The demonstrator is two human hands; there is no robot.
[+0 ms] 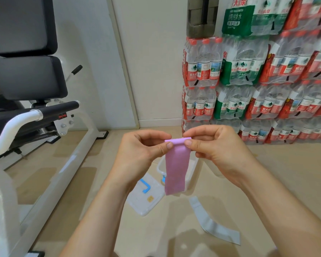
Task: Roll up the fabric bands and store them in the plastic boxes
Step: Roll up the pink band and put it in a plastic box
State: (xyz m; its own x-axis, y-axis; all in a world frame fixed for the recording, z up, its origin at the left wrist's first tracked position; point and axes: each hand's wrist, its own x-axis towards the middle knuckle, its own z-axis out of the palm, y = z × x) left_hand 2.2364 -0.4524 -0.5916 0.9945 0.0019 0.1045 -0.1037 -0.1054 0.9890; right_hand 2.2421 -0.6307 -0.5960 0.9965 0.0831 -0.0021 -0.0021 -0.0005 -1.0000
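Head view: the left hand (pixel 144 145) and right hand (pixel 214 143) each pinch a top corner of the pink fabric band (pixel 176 166), which hangs above the clear plastic box (pixel 160 166) and flat lid (pixel 146 198). A grey fabric band (pixel 211 223) lies on the floor.

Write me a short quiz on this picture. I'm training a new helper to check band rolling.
1. True or false: the left hand and the right hand both pinch the top edge of the pink band.
2. Where does the grey band lie? A) on the floor B) in the left hand C) draped over the pink band
3. Fill in: the lid on the floor has a ___ handle.
Key: 1 true; 2 A; 3 blue.
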